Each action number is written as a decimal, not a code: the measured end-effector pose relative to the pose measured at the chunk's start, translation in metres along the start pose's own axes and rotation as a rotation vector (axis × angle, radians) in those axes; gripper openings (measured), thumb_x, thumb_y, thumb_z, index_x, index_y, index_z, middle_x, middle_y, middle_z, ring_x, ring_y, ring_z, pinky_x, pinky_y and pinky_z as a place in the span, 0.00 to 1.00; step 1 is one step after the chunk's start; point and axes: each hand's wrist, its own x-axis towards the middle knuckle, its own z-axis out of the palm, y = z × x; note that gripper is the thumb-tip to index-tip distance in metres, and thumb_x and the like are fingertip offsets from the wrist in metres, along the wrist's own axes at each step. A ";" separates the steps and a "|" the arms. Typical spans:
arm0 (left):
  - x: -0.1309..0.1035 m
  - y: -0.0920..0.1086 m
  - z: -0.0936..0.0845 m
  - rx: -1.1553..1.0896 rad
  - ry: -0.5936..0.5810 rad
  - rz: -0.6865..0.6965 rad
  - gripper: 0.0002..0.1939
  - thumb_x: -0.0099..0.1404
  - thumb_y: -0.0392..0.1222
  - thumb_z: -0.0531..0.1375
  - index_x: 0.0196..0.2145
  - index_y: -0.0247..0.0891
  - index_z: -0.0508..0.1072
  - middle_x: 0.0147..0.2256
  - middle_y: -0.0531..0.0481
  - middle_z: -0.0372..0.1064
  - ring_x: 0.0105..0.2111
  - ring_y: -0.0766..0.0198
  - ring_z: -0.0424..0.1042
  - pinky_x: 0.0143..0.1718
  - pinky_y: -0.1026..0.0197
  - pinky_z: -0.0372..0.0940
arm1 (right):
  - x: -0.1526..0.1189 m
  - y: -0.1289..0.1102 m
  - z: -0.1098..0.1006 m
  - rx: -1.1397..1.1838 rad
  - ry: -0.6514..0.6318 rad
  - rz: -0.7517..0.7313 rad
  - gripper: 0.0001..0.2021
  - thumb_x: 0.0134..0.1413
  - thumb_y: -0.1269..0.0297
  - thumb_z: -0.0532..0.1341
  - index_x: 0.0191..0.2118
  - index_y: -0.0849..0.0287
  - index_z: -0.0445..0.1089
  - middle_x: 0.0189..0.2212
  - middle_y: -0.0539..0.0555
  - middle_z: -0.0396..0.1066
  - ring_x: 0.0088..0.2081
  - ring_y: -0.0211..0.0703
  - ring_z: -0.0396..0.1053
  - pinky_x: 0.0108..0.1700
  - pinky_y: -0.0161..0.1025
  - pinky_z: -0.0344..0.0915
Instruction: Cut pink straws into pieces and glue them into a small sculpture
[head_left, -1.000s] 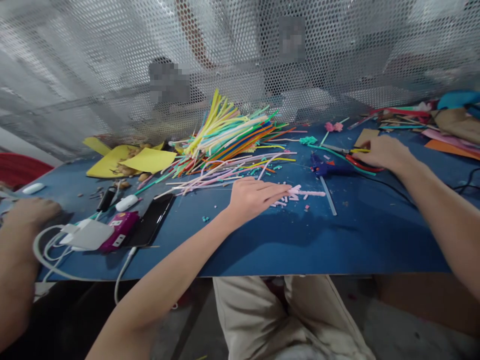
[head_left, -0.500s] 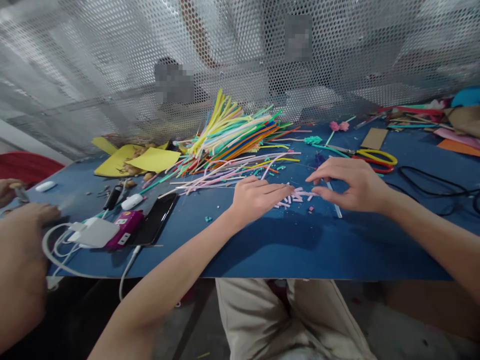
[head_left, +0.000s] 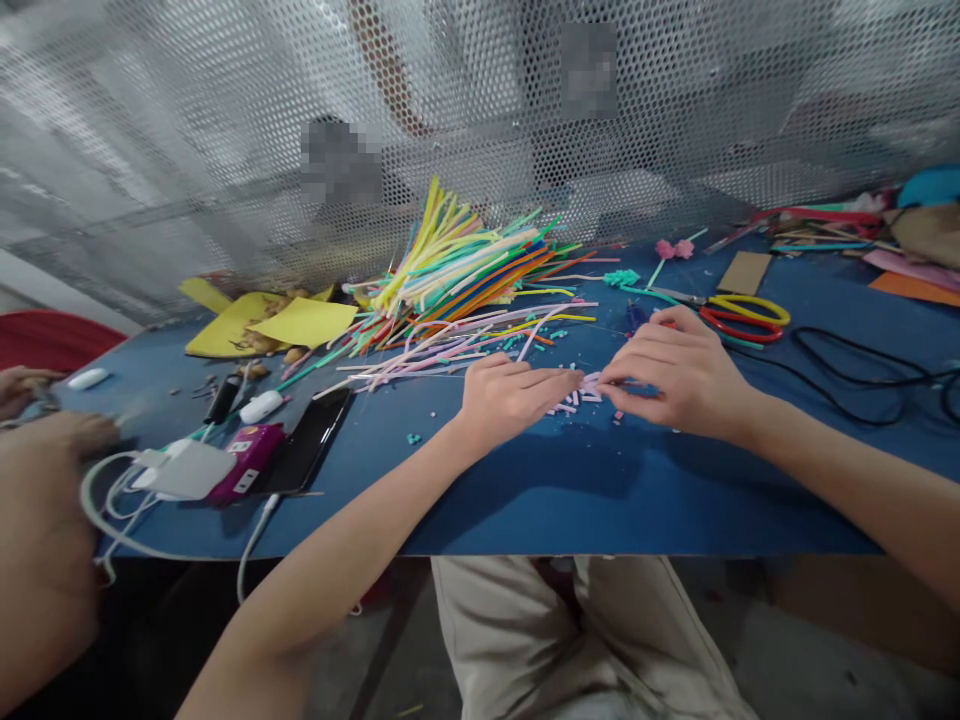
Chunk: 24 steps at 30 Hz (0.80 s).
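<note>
My left hand [head_left: 521, 395] lies low over the table, fingers pressed together and pointing right. A thin pale line runs leftward from it; what its fingertips hold is hidden. My right hand [head_left: 671, 378] is closed in a pinch, thumb and index fingertips meeting close to the left fingertips. A lilac straw piece [head_left: 590, 384] shows at the right fingertips. Just below, short cut lilac straw pieces [head_left: 567, 402] lie scattered. Behind the left hand, several long thin straws [head_left: 442, 345] lie loose in front of a large multicoloured straw bundle [head_left: 472, 260].
Scissors [head_left: 750, 312] with yellow and red handles, a black cord [head_left: 832, 385] and a cardboard piece [head_left: 742, 272] lie to the right. A phone [head_left: 311, 445], purple box [head_left: 255, 455] and white charger [head_left: 187, 470] lie left. Another person's arm [head_left: 49, 500] is at far left. Perforated metal stands behind.
My right hand has moved left and closed its thumb and fingers beside the left fingertips. My left hand has stayed nearly in place. The view has shifted slightly.
</note>
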 end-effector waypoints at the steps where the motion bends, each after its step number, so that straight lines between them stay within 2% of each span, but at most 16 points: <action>1: 0.000 0.000 0.000 -0.002 0.009 0.001 0.07 0.71 0.42 0.64 0.45 0.48 0.79 0.41 0.60 0.82 0.26 0.74 0.72 0.29 0.60 0.50 | 0.000 0.000 -0.001 -0.032 0.003 -0.015 0.02 0.60 0.66 0.65 0.38 0.55 0.72 0.33 0.47 0.79 0.35 0.42 0.73 0.50 0.49 0.59; 5: 0.001 0.002 -0.001 -0.019 0.038 0.001 0.06 0.70 0.41 0.64 0.44 0.48 0.79 0.42 0.63 0.81 0.26 0.75 0.72 0.29 0.60 0.51 | -0.001 0.000 -0.003 -0.124 0.026 -0.072 0.02 0.60 0.66 0.65 0.37 0.55 0.71 0.32 0.47 0.79 0.35 0.43 0.71 0.48 0.50 0.58; 11: -0.002 0.002 -0.003 -0.027 -0.018 0.006 0.09 0.73 0.40 0.61 0.48 0.48 0.77 0.44 0.58 0.81 0.28 0.74 0.73 0.30 0.59 0.50 | 0.000 -0.004 -0.001 -0.204 0.070 -0.102 0.03 0.60 0.65 0.65 0.37 0.56 0.70 0.30 0.48 0.77 0.34 0.43 0.68 0.46 0.50 0.59; 16: -0.003 0.001 -0.005 0.027 -0.047 0.045 0.12 0.72 0.39 0.60 0.53 0.48 0.74 0.47 0.58 0.80 0.27 0.74 0.70 0.30 0.57 0.51 | 0.002 -0.010 0.000 -0.168 0.078 -0.029 0.03 0.60 0.66 0.64 0.36 0.55 0.70 0.29 0.48 0.77 0.34 0.44 0.68 0.45 0.50 0.58; 20: 0.000 0.001 -0.008 0.082 -0.016 0.098 0.12 0.71 0.38 0.62 0.52 0.45 0.74 0.47 0.61 0.80 0.26 0.73 0.67 0.29 0.57 0.51 | 0.003 -0.015 0.001 -0.118 0.068 0.071 0.05 0.60 0.66 0.65 0.33 0.55 0.70 0.27 0.48 0.77 0.34 0.44 0.68 0.44 0.49 0.56; 24: 0.001 0.003 -0.009 0.138 -0.033 0.112 0.10 0.72 0.39 0.60 0.50 0.45 0.76 0.47 0.59 0.80 0.26 0.72 0.67 0.29 0.57 0.50 | 0.004 -0.019 0.003 -0.103 0.063 0.116 0.06 0.60 0.66 0.65 0.31 0.56 0.71 0.26 0.47 0.77 0.33 0.43 0.68 0.45 0.49 0.54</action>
